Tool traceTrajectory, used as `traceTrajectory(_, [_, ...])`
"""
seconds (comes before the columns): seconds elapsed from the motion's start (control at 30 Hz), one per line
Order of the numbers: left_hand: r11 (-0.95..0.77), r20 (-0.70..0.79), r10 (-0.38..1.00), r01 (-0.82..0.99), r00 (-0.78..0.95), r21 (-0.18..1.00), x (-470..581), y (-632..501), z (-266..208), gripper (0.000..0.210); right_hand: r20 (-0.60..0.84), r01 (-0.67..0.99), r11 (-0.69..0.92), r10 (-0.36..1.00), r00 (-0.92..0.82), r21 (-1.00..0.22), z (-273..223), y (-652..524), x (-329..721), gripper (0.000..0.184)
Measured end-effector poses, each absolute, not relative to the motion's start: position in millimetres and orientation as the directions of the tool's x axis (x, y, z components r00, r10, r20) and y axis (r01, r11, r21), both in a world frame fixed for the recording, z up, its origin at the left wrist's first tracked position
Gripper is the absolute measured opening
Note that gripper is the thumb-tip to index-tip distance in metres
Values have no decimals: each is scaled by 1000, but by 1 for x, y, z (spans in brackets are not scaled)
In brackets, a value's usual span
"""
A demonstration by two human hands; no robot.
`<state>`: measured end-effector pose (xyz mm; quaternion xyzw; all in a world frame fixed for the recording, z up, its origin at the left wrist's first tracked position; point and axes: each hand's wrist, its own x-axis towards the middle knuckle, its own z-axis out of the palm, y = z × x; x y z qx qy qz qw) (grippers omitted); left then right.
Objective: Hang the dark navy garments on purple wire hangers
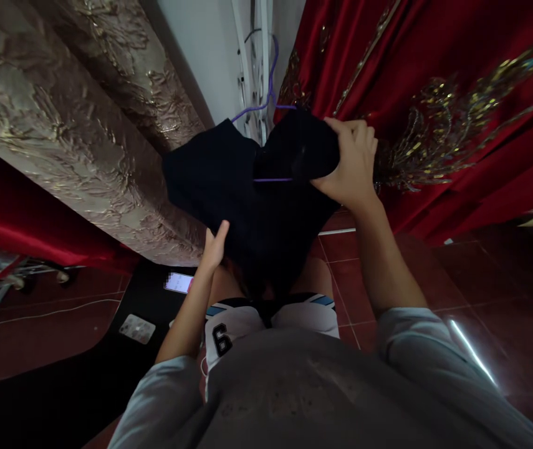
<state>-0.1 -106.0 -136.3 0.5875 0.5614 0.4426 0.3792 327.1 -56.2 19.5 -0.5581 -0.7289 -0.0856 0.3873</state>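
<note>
Both hands work a dark garment (247, 199) at lap height: the left hand (214, 246) lies flat-fingered against its lower edge, the right hand (353, 162) clenches bunched cloth over a purple hanger (266, 103). Seemingly half-mounted; one shoulder sits, the other remains.

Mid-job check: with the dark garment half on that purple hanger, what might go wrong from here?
1. The right hand grips only one shoulder of the dark garment; the other side may slide off the purple hanger.
2. The left hand merely touches the lower edge, so the cloth could sag.
3. The hanger could snag the red embroidered fabric beside it.
</note>
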Motion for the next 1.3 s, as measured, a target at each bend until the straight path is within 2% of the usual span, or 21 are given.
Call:
traceTrajectory(0.1, [-65,132,967,289,-217,955,5,-116,-149,79,658,846,447,735,-161,-292,19,-73,336,84])
traceTrajectory(0.17, [-32,94,972,278,-214,960,8,-124,-157,71,653,798,496,736,-177,-343,5,-82,336,77])
traceTrajectory(0.23, [26,23,982,254,-190,967,13,-133,-165,64,669,739,489,740,-71,-463,-22,-89,323,69])
traceTrajectory(0.3, [70,-29,980,202,-198,977,22,-142,-170,61,635,631,418,756,157,-653,-60,-92,297,58])
traceTrajectory(0.33, [82,-43,977,180,-210,980,27,-146,-171,61,554,546,354,792,256,-759,-82,-94,281,54])
traceTrajectory(0.4, [87,-47,973,174,-226,981,34,-154,-171,61,282,377,171,923,262,-910,-126,-98,252,46])
traceTrajectory(0.47, [78,-28,973,213,-228,974,37,-160,-170,61,162,333,85,964,211,-939,-162,-105,232,40])
traceTrajectory(0.53, [56,13,966,256,-260,965,36,-164,-168,59,75,296,24,984,163,-955,-185,-116,224,50])
traceTrajectory(0.6, [1,122,923,318,-366,948,34,-167,-169,56,28,253,-5,992,125,-967,-193,-127,224,58])
traceTrajectory(0.67, [-87,287,853,423,-437,902,36,-169,-173,53,56,222,22,987,148,-975,-192,-138,225,57])
traceTrajectory(0.73, [-200,403,844,489,-354,849,48,-168,-180,47,123,204,81,972,200,-976,-185,-148,224,54])
traceTrajectory(0.83, [-309,368,927,409,-71,859,77,-163,-190,24,164,151,143,976,140,-978,-175,-155,220,55])
traceTrajectory(0.9, [-303,324,946,341,-3,890,95,-159,-192,6,132,81,128,990,50,-989,-167,-153,219,55])
traceTrajectory(1.0, [-304,340,939,340,-49,890,111,-153,-192,14,40,-19,39,996,-84,-999,-139,-134,226,49])
traceTrajectory(1.07, [-313,359,932,387,-50,867,113,-148,-193,12,22,-81,12,992,-123,-997,-107,-112,235,43])
traceTrajectory(1.17, [-310,358,933,448,-23,839,112,-138,-197,12,89,-151,81,995,-51,-985,-49,-77,244,37])
traceTrajectory(1.3, [-318,312,946,455,89,832,103,-115,-172,11,206,-121,205,978,2,-971,0,-62,238,42])
